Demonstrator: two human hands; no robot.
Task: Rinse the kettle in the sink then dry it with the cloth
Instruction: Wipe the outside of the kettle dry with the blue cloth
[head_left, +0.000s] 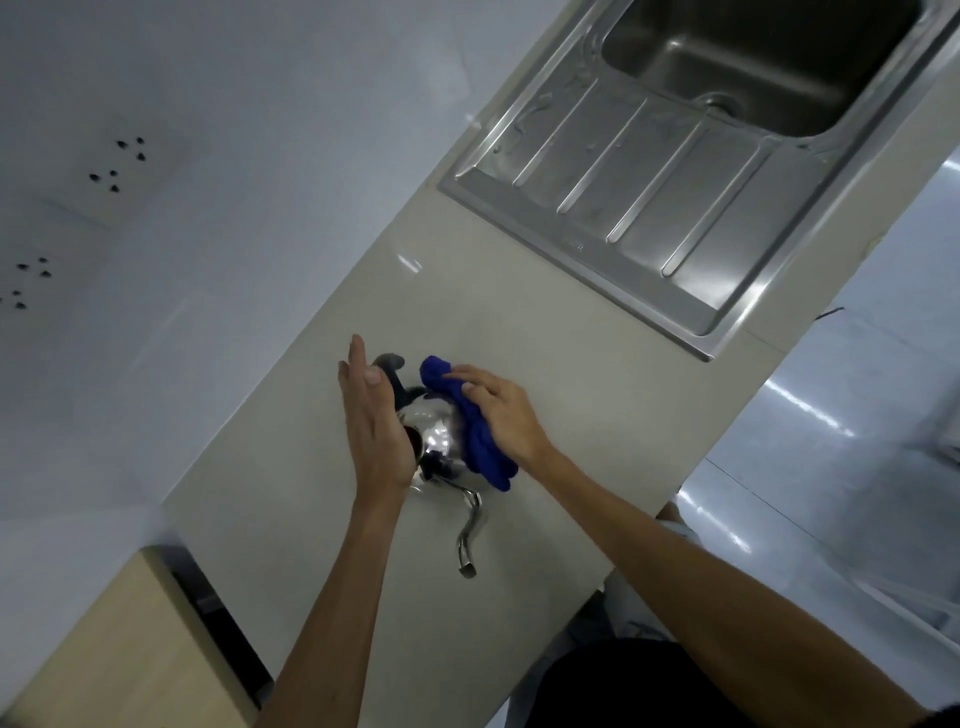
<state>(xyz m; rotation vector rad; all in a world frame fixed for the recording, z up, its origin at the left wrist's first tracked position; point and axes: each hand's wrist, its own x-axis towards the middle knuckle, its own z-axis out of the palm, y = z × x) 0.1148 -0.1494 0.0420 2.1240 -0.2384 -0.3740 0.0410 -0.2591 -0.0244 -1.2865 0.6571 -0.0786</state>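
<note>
Currently: one kettle (434, 441) on the surface (519, 312), apart from one sink (649, 171).

One blue cloth (478, 441), two hands.

- Left hand (371, 415): flat against the kettle, fingers (357, 364) straight and pressed together.
- Right hand (498, 415): presses the cloth onto the kettle, fingers slightly spread.

Kettle body mostly hidden. Sink cut off at the frame edge.

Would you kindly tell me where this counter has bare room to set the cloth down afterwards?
Bare counter lies between the kettle and the drainboard, and around the spout. The drainboard itself is bare. Crowded only at the kettle, between left hand and right hand with the cloth.
</note>
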